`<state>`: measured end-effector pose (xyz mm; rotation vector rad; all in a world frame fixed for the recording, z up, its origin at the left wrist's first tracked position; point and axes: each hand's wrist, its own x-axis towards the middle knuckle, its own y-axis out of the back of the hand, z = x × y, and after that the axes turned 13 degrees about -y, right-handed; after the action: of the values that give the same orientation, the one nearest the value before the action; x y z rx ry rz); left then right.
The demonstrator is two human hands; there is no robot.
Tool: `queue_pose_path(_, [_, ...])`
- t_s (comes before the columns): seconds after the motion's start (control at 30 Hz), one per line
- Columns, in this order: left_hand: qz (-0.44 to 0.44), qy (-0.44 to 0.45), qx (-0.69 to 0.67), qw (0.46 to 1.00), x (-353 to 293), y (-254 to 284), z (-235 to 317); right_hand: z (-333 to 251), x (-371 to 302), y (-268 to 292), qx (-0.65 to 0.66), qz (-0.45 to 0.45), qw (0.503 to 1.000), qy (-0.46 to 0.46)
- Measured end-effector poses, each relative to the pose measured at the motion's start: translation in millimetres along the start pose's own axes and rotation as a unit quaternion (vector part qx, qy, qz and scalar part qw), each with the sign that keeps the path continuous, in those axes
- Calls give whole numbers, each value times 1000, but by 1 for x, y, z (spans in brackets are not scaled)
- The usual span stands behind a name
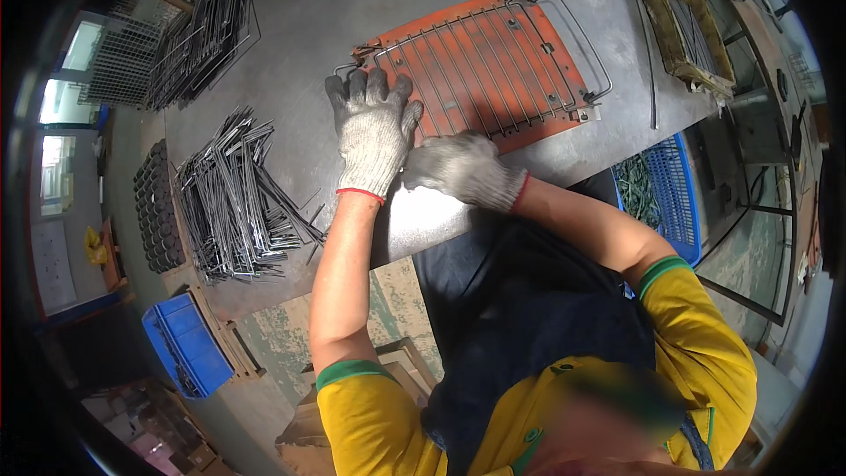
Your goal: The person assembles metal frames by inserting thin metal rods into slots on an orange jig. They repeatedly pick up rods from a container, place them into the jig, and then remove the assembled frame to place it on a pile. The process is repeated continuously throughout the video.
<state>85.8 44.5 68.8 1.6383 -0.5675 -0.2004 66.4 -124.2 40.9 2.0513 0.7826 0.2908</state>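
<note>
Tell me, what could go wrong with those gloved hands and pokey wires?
The loose wires stick out toward the left forearm, so they might poke its bare skin. The right hand, blurred, is close to the left hand at the left end of the orange board, so the two could bump.

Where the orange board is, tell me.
In the head view, the orange board lies on the metal table, right of upper centre, beneath the wire grid, with the gloved left hand at its left end.
</note>
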Motion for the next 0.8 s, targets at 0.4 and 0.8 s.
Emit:
queue_pose_path(0.4, [96, -36, 36, 994, -1, -9, -3, 29, -19, 26, 76, 61, 995, -16])
queue_pose_path(0.8, [142, 288, -109, 941, -20, -29, -7, 67, -66, 66, 99, 191, 976, -21])
